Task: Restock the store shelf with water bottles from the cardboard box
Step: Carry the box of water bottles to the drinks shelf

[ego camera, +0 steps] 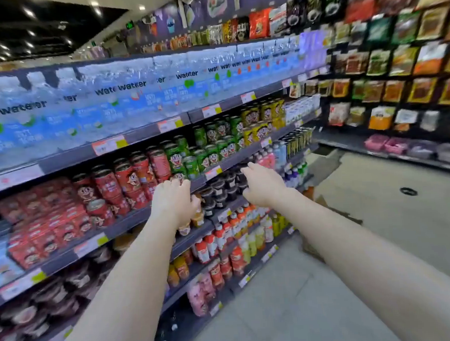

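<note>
1. Water shelf. The water bottles [137,102] stand on the upper store shelf [143,134], which runs from the near left to the far centre. I read the row as packed along its visible front, with no open slot. Motion blur prevents a check of the rows behind.

2. Lower shelves. Red cans [130,180] and green cans [204,150] occupy the tier directly below. They are not part of the task.

3. Left hand [173,201]. It shows its back to the camera, with the fingers bent away from view, in front of the bottled drinks. I cannot tell whether it grips anything.

4. Right hand [264,186]. Its fingers are straight and loosely spread, pointing toward the shelves. It holds nothing.

5. Cardboard box [322,200]. A brown shape on the floor [377,214], at the far end of the shelving and just beyond the right forearm, appears to be the box. Its contents are hidden.

6. Progress. I judge the restock to be well advanced. No water bottle is visibly in hand. What remains depends on the stock left in the box, which I cannot confirm.
</note>
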{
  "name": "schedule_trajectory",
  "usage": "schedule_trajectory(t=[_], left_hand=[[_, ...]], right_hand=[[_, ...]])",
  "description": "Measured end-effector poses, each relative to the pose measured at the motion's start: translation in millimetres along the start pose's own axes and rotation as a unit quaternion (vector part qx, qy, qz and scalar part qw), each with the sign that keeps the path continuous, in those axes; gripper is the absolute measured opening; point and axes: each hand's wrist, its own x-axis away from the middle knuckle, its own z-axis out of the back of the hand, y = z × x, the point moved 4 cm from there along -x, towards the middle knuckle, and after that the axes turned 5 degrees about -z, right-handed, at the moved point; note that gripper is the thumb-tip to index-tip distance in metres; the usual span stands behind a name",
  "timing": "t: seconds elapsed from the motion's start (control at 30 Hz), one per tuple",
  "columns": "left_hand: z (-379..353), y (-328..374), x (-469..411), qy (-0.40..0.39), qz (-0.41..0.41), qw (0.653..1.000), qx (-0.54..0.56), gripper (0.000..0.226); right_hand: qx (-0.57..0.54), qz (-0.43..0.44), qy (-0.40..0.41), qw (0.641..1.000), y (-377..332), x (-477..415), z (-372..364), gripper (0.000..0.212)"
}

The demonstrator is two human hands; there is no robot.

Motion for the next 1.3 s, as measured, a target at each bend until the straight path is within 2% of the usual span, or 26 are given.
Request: schedule_trajectory(t=[0.2, 0.37, 0.53, 0.7, 0.8, 0.9, 0.97, 1.13, 1.3], left_hand=[[-14.3, 137.4, -70.1, -0.047, -0.05, 0.997, 0.04, 0.043], [-15.7, 255.0, -141.7, -0.05, -0.083, 0.993, 0.068, 0.053], [-21.4, 359.6, -205.4, -0.065, -0.138, 0.987, 0.056, 0.053], [-43.6, 448.9, -276.0, -0.076, -0.177, 0.978, 0.08, 0.052], [-68.0, 497.9, -325.9, -0.083, -0.194, 0.973, 0.098, 0.048], [-100.7, 543.1, -386.9, -0.09, -0.204, 0.969, 0.111, 0.051], [-122.6, 570.9, -429.9, -0.103, -0.203, 0.966, 0.119, 0.055], [-163.4, 634.9, -523.4, -0.15, -0.197, 0.96, 0.129, 0.047], [-194.8, 691.9, -597.3, -0.181, -0.176, 0.96, 0.12, 0.044]], right_hand=[[0.022, -0.038, 0.012, 0.999, 148.5, -8.5, -3.3, 0.047], [0.027, -0.058, 0.004, 0.998, 270.5, -13.9, -2.3, 0.055], [0.014, -0.115, -0.016, 0.993, 383.4, -18.0, -12.8, 0.046], [-0.01, -0.167, -0.037, 0.985, 481.2, -37.2, -35.0, 0.053], [-0.02, -0.188, -0.049, 0.981, 538.7, -66.6, -53.8, 0.049], [-0.019, -0.192, -0.068, 0.979, 594.4, -108.7, -68.0, 0.054], [-0.032, -0.199, -0.076, 0.976, 631.5, -142.0, -78.1, 0.057], [-0.06, -0.231, -0.113, 0.965, 719.6, -214.4, -102.7, 0.062], [-0.076, -0.227, -0.143, 0.96, 798.6, -269.6, -126.5, 0.065]])
